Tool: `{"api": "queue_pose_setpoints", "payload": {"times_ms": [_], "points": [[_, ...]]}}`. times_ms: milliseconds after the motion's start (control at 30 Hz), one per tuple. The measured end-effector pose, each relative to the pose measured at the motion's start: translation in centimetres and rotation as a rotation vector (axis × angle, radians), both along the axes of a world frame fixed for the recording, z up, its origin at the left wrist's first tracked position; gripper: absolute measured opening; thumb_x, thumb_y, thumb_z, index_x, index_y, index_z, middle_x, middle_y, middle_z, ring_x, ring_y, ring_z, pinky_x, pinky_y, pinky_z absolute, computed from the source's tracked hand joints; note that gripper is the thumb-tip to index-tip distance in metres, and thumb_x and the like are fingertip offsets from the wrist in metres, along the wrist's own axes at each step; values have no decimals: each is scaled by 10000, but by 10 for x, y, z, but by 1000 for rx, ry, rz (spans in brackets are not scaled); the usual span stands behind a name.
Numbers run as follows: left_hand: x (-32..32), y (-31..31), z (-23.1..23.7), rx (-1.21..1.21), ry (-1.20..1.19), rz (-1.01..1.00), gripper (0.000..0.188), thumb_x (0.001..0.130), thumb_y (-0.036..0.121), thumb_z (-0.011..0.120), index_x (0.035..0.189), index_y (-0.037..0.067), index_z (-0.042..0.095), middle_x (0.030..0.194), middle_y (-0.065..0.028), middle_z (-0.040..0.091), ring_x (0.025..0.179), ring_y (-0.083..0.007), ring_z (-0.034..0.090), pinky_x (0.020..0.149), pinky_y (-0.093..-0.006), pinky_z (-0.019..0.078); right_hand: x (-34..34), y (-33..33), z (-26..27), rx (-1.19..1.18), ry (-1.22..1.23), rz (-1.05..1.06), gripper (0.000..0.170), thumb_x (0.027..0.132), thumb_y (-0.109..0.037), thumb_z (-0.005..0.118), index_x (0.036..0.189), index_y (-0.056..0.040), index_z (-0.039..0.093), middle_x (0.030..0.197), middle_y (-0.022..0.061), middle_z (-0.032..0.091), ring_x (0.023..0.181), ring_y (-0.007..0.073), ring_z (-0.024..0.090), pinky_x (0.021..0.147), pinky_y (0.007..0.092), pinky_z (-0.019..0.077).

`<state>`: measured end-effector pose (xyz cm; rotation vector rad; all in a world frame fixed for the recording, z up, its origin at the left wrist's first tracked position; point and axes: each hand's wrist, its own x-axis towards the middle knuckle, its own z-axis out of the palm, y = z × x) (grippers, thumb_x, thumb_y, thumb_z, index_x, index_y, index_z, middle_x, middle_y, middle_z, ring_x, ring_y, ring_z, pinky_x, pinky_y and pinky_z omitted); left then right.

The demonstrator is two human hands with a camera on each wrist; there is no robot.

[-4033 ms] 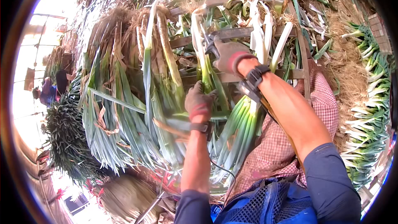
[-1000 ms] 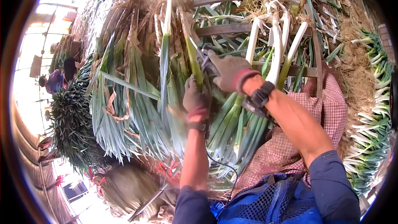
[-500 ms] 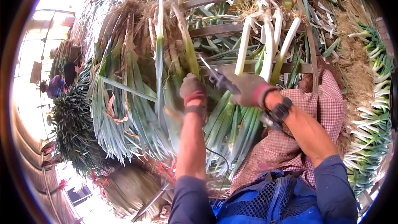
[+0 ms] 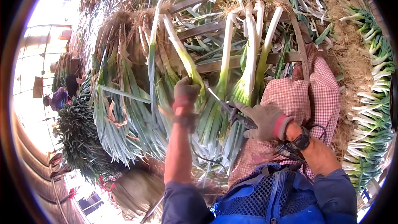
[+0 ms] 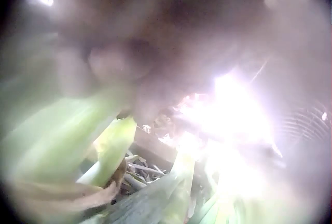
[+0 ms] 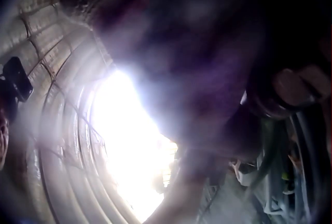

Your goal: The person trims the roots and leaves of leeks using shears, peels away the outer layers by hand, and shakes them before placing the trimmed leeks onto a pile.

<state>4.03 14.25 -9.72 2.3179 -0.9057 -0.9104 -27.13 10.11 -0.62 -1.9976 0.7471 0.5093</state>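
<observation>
Ribbed sheeting (image 6: 72, 156), right wrist — leeks (image 5: 111, 151), left

Left grip (image 4: 186, 93) and right grip (image 4: 267, 122) are both curled.

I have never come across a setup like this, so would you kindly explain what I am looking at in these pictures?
There is no machine here: each grip is simply a person's gloved hand. The head view comes from a camera worn on the head, looking forward and down. The other two come from wrist cameras; both are blurred, with strong glare. In the head view, the left grip holds a leek by its greenish part. The right grip holds a dark tool with a thin tip. Other white-stemmed leeks lie over a barred frame, with a checked cloth to their right.
</observation>
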Motion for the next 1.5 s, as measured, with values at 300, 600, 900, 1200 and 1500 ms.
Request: {"api": "queue_pose_setpoints", "payload": {"times_ms": [300, 600, 900, 1200, 1500], "points": [[108, -100, 140, -108, -355, -213, 179, 887, 145, 770, 1032, 50, 814, 898, -103, 775, 744, -198, 695, 678, -344, 571, 4, 5, -12, 31, -31, 30, 978, 888, -357, 775, 1704, -139, 284, 1155, 271, 708, 1099, 449, 710, 992, 526, 552], [139, -174, 227, -415, -1196, -242, 605, 943, 280, 684, 1511, 96, 586, 1169, -217, 768, 963, -400, 775, 900, -490, 619, 9, 0, -19, 103, -65, -141, 1014, 905, -399, 783, 1723, -159, 235, 1201, 292, 674, 1130, 473, 681, 1004, 521, 531], [36, -48, -30, 43, -707, -2, 794, 859, 386, 854, 1513, 63, 541, 1238, -236, 739, 1102, -439, 723, 976, -476, 579, 16, -4, -39, 31, -252, -241, 1036, 886, -386, 797, 1725, -170, 229, 1130, 312, 687, 1054, 491, 700, 948, 540, 548], [-19, -26, -26, 179, -406, 25, 855, 940, 303, 712, 1659, 41, 331, 1060, -270, 766, 963, -458, 746, 850, -531, 580, 55, -42, -27, -152, -167, -206, 978, 902, -394, 789, 1706, -169, 280, 1147, 287, 692, 1095, 477, 691, 1006, 516, 532], [-30, -14, -33, 175, -376, -34, 897, 954, 386, 712, 1682, 60, 300, 1080, -245, 767, 935, -441, 749, 796, -529, 589, 116, -70, -20, -231, -161, -133, 918, 927, -344, 734, 1685, -69, 296, 1217, 290, 733, 1153, 446, 718, 1048, 503, 546]]}}
